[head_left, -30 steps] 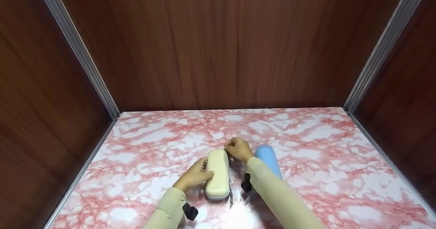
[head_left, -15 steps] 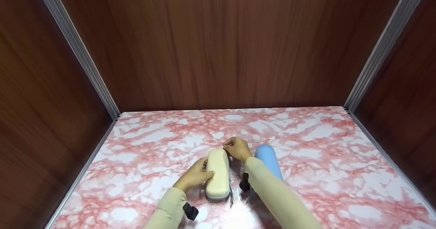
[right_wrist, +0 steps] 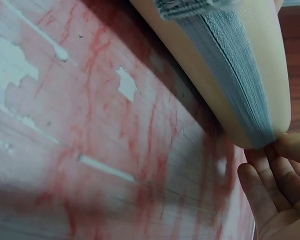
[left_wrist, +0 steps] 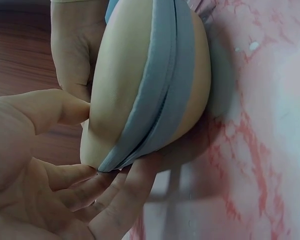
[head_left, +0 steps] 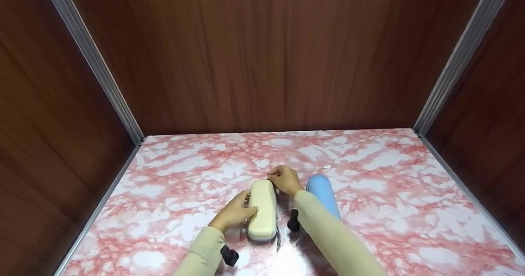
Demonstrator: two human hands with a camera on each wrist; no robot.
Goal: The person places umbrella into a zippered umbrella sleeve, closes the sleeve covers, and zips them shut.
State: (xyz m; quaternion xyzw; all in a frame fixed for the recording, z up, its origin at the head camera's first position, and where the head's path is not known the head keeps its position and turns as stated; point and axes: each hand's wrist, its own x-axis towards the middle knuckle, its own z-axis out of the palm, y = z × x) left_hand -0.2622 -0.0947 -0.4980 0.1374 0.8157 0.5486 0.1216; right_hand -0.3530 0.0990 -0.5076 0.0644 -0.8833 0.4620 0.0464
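Note:
A cream zippered case (head_left: pixel 262 214) with rounded ends lies lengthwise on the table, a grey zipper band (left_wrist: pixel 162 75) running round its side. My left hand (head_left: pixel 236 212) grips its left side, thumb on the lid and fingers against the lower edge. At the far end, my right hand (head_left: pixel 286 180) pinches at the zipper line with thumb and fingertips (right_wrist: pixel 285 147); the zipper pull itself is hidden by them. A grey fabric loop (right_wrist: pixel 195 6) stands out from the band in the right wrist view.
A blue rounded case (head_left: pixel 322 190) lies right of the cream one, partly behind the right sleeve (head_left: pixel 334 231). The red-and-white marbled table (head_left: pixel 172 177) is enclosed by brown wood-look panels (head_left: pixel 262 62) at the back and both sides.
My right hand has slid slightly left along the far end of the cream case. The left hand and both cases stay in place.

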